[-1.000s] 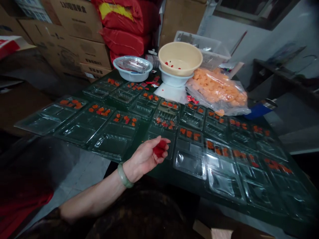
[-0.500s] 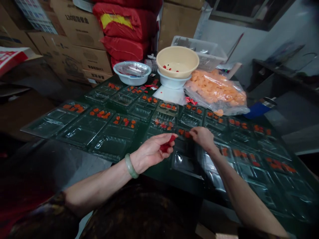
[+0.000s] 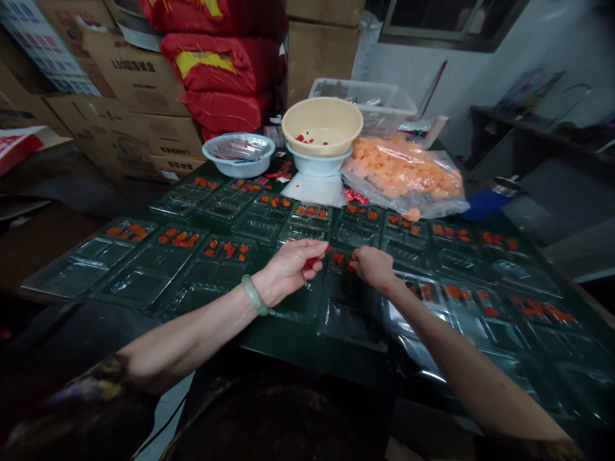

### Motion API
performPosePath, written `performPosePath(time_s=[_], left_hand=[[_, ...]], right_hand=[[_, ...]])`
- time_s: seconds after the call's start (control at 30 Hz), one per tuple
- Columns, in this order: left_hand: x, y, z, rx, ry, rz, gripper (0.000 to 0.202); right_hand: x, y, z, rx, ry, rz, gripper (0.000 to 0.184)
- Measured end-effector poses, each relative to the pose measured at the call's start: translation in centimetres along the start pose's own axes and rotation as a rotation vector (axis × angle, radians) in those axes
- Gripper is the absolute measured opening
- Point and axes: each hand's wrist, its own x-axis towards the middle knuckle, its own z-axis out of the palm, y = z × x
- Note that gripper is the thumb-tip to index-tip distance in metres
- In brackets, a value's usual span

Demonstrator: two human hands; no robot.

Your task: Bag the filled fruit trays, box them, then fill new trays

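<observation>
From my remote position I record the left hand (image 3: 288, 269) and the right hand (image 3: 372, 267) working close together above the middle of the dark green tabletop (image 3: 288, 342), toward its near edge. The left hand's fingers (image 3: 307, 248) are curled and pressed together, pinching a small bunch of red pieces (image 3: 314, 262) that protrude beyond the fingertips. A pale green jade bangle (image 3: 254, 295) sits on that wrist. The right hand's fingers (image 3: 358, 259) are bunched and pointed down at a clear blister tray (image 3: 353, 320), just beside a few orange pieces (image 3: 339, 258); I cannot tell whether they hold anything. The two hands are near each other but not touching. More clear blister trays cover most of the tabletop in rows, many carrying orange and red pieces in their compartments. At the far edge, a beige bowl (image 3: 321, 125) with red bits inside is stacked on a white bowl (image 3: 319, 163), which stands on a white sheet (image 3: 312, 190). To its left is a white basin (image 3: 239, 164) holding clear plastic items. To its right lies a clear plastic bag (image 3: 403, 169) filled with orange pieces, and behind that is a white plastic basket (image 3: 365, 109). Cardboard boxes (image 3: 134, 89) and red sacks (image 3: 216, 64) are stacked beyond the tabletop.
</observation>
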Motion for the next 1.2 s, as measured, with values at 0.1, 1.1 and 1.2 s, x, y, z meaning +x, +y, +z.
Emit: performPosePath(time_s=[0.1,1.1,1.2], left_hand=[[1.4,-0.1,0.8,0.127,0.032,0.069,0.009],[-5.0,2.9,-9.2,-0.112,0.244,0.063,0.013],[-4.4,3.1,-8.9,-0.148,0.232,0.063,0.022]], right_hand=[[0.7,0.6,0.1,0.177,-0.022,0.048,0.01],[1.1,-6.9,-2.0,-0.082,0.156,-0.281,0.018],[1.7,-5.9,-3.1,-0.094,0.211,-0.26,0.021]])
